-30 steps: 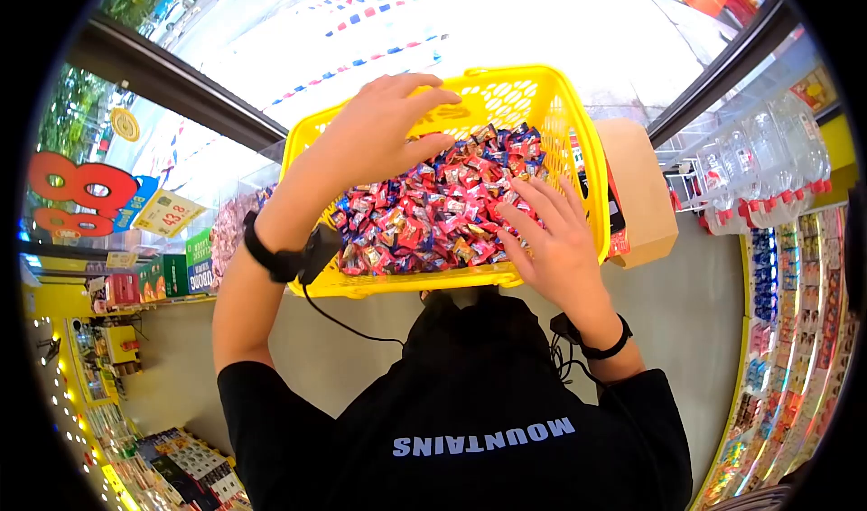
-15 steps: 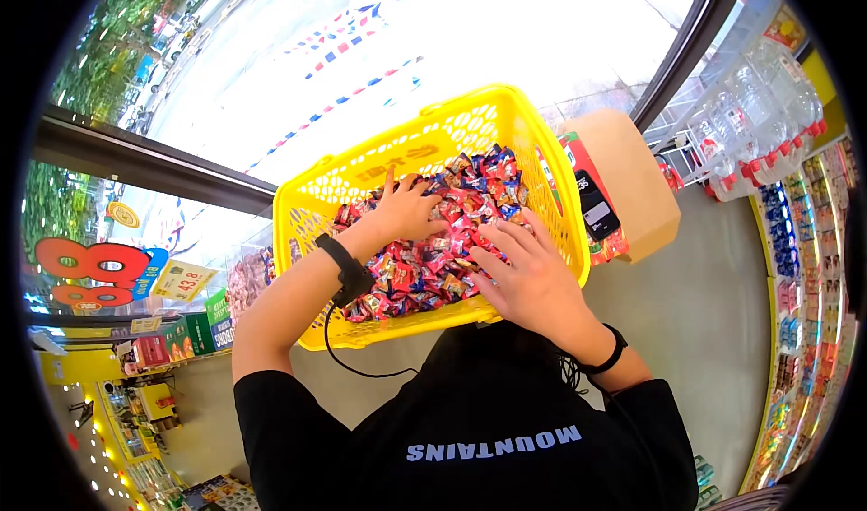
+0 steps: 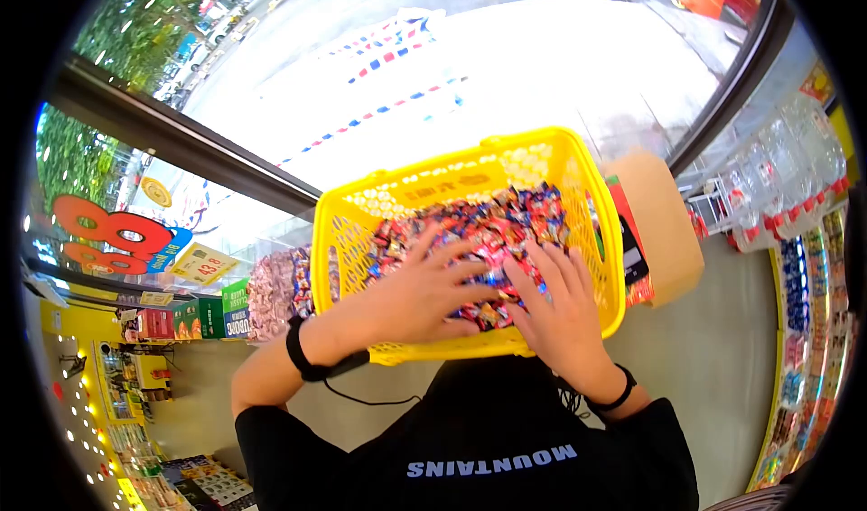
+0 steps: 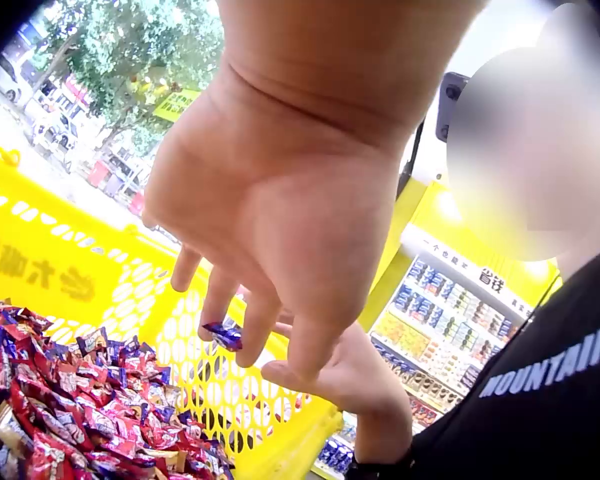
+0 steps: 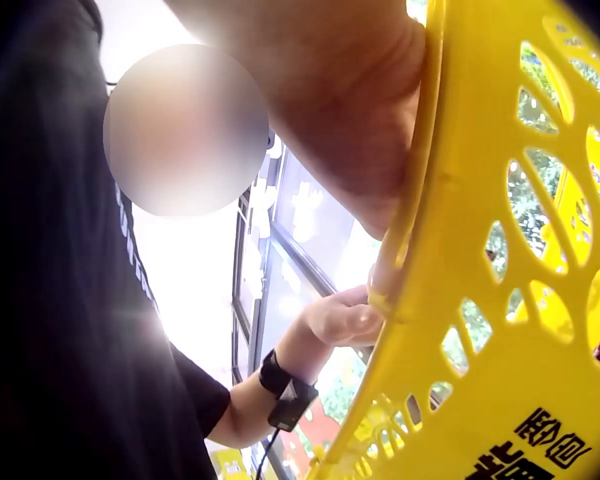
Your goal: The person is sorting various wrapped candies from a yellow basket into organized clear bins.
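Wrapped candies in red and blue fill the yellow basket. My left hand is over the near left part of the candies, fingers spread. In the left wrist view that hand hangs palm in view, with one wrapped candy against its fingers; whether they grip it I cannot tell. My right hand reaches over the near right rim, fingers extended over the candies. In the right wrist view the basket wall hides the right hand's fingers.
Right of the basket stand a cardboard box and a dark device. Bagged pink goods and drink cartons lie left. Large clear bottles and stocked shelves are farther right; a glass front lies beyond.
From the middle of the candies, my left hand has moved toward the basket's near side and its fingers are spread wider. The right hand stays near the right rim. The head view has shifted.
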`<state>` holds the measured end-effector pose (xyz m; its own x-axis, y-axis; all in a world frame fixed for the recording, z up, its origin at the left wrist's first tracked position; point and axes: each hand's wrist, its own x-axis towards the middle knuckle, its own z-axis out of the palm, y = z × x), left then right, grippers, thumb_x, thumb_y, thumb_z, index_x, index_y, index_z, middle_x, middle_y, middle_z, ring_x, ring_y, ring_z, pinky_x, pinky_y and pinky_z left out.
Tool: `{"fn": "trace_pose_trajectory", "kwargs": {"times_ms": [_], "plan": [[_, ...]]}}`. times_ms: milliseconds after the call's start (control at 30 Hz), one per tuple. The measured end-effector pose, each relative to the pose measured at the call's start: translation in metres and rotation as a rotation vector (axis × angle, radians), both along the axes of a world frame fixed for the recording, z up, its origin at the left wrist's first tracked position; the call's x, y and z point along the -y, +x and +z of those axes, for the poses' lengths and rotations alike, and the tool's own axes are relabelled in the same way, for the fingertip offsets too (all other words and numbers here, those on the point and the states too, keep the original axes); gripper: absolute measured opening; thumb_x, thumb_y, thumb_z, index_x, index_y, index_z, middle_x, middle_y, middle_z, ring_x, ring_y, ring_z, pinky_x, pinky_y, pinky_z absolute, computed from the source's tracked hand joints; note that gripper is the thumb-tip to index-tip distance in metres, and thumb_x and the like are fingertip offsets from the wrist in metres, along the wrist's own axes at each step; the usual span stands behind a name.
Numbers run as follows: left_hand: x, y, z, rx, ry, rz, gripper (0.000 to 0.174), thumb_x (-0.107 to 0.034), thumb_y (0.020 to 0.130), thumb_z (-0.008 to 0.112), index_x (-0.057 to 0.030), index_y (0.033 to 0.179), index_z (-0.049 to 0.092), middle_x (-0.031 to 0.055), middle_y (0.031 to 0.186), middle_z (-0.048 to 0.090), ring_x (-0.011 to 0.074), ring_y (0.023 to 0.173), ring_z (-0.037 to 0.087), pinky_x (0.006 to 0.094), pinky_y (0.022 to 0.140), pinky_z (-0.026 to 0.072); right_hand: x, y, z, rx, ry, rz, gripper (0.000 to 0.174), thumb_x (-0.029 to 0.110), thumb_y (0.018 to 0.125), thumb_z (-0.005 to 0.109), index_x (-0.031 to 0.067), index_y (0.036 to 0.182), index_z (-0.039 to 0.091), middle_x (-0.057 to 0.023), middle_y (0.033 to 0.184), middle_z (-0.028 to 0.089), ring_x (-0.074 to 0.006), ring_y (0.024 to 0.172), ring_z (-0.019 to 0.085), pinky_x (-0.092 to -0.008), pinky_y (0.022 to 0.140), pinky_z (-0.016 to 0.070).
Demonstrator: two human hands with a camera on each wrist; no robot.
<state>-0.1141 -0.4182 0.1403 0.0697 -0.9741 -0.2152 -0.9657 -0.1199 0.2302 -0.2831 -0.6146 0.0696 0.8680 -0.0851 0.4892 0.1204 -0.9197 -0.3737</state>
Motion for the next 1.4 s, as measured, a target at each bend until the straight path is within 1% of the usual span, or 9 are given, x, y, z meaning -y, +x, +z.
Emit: {"fn": "trace_pose_trajectory", "kwargs": {"times_ms": [67, 267, 500, 667, 767, 800, 867, 1200, 1400], "plan": [[-0.019, -0.009, -0.003, 0.035, -0.11, -0.015, 0.052, -0.052, 0.097, 0.075, -0.024, 0.141, 0.07, 0.008, 0.154, 0.059, 0.0344, 0.154, 0.044, 0.0718, 0.131, 0.0149, -0.013, 0.007, 0.003, 0.024, -0.016, 0.015, 0.049, 0.018, 0.089, 0.078, 0.0107, 0.136, 0.069, -0.0185, 0.147, 0.06, -0.04, 0.138, 0.056, -0.064, 0.119, 0.0426], [-0.095, -0.009, -0.002, -0.054, -0.147, 0.054, 0.055, -0.051, 0.1, 0.074, -0.0277, 0.148, 0.063, 0.0046, 0.16, 0.054, 0.0339, 0.156, 0.04, 0.071, 0.131, 0.0141, -0.069, 0.026, 0.013, 0.051, -0.032, 0.178, 0.037, 0.014, 0.087, 0.074, 0.0068, 0.124, 0.073, -0.0182, 0.146, 0.062, -0.0387, 0.139, 0.057, -0.0631, 0.12, 0.042], [-0.211, -0.002, -0.018, -0.1, -0.325, 0.224, 0.057, -0.045, 0.094, 0.084, -0.0283, 0.146, 0.066, 0.0011, 0.157, 0.056, 0.0316, 0.157, 0.04, 0.0678, 0.133, 0.015, -0.169, 0.06, 0.01, 0.095, -0.104, 0.297, 0.033, 0.016, 0.09, 0.072, 0.0039, 0.121, 0.073, -0.0156, 0.148, 0.062, -0.0366, 0.139, 0.058, -0.0615, 0.12, 0.0424], [-0.296, 0.009, -0.048, -0.054, -0.625, 0.508, 0.055, -0.027, 0.08, 0.095, -0.0273, 0.131, 0.075, 0.0005, 0.143, 0.066, 0.0314, 0.147, 0.053, 0.0678, 0.131, 0.0216, -0.252, 0.09, 0.008, 0.095, -0.137, 0.392, 0.025, 0.018, 0.093, 0.071, 0.0029, 0.112, 0.075, -0.0144, 0.149, 0.062, -0.0354, 0.142, 0.057, -0.0606, 0.121, 0.041], [-0.339, 0.019, -0.072, 0.064, -0.682, 0.521, 0.044, -0.029, 0.083, 0.092, -0.0276, 0.124, 0.077, -0.0005, 0.139, 0.067, 0.0301, 0.147, 0.053, 0.0676, 0.131, 0.0214, -0.297, 0.103, 0.003, 0.07, -0.159, 0.414, 0.022, 0.018, 0.093, 0.07, 0.0031, 0.108, 0.075, -0.0138, 0.148, 0.063, -0.0347, 0.144, 0.055, -0.0607, 0.123, 0.0392], [-0.348, 0.02, -0.081, 0.059, -0.728, 0.545, 0.037, -0.023, 0.077, 0.095, -0.0246, 0.111, 0.081, -0.0004, 0.135, 0.07, 0.0328, 0.143, 0.057, 0.0687, 0.13, 0.0236, -0.309, 0.108, -0.001, 0.067, -0.163, 0.417, 0.021, 0.018, 0.093, 0.07, 0.0034, 0.107, 0.075, -0.0138, 0.148, 0.063, -0.0347, 0.144, 0.055, -0.0609, 0.124, 0.0388], [-0.368, 0.024, -0.094, 0.098, -0.737, 0.552, 0.036, -0.021, 0.077, 0.095, -0.0238, 0.11, 0.081, -0.0003, 0.135, 0.07, 0.0326, 0.143, 0.057, 0.0691, 0.13, 0.0239, -0.329, 0.116, -0.014, 0.073, -0.176, 0.418, 0.018, 0.018, 0.092, 0.071, 0.0046, 0.103, 0.074, -0.0144, 0.148, 0.063, -0.035, 0.144, 0.055, -0.0612, 0.125, 0.0382], [-0.394, 0.042, -0.138, 0.151, -0.753, 0.559, 0.015, -0.016, 0.08, 0.091, -0.0155, 0.091, 0.081, 0.0024, 0.132, 0.071, 0.0325, 0.142, 0.057, 0.0684, 0.129, 0.0262, -0.37, 0.131, -0.045, 0.004, -0.234, 0.305, 0.014, 0.014, 0.092, 0.07, 0.0034, 0.101, 0.071, -0.0176, 0.148, 0.062, -0.0386, 0.143, 0.055, -0.0632, 0.124, 0.0376], [-0.396, 0.056, -0.162, 0.222, -0.672, 0.528, 0.01, -0.018, 0.083, 0.086, -0.0132, 0.089, 0.079, 0.0036, 0.131, 0.07, 0.0307, 0.141, 0.057, 0.067, 0.129, 0.0287, -0.379, 0.147, -0.1, 0.004, -0.08, 0.302, 0.018, 0.016, 0.088, 0.076, 0.0048, 0.103, 0.072, -0.018, 0.147, 0.063, -0.0381, 0.142, 0.055, -0.06, 0.122, 0.0398]]}}
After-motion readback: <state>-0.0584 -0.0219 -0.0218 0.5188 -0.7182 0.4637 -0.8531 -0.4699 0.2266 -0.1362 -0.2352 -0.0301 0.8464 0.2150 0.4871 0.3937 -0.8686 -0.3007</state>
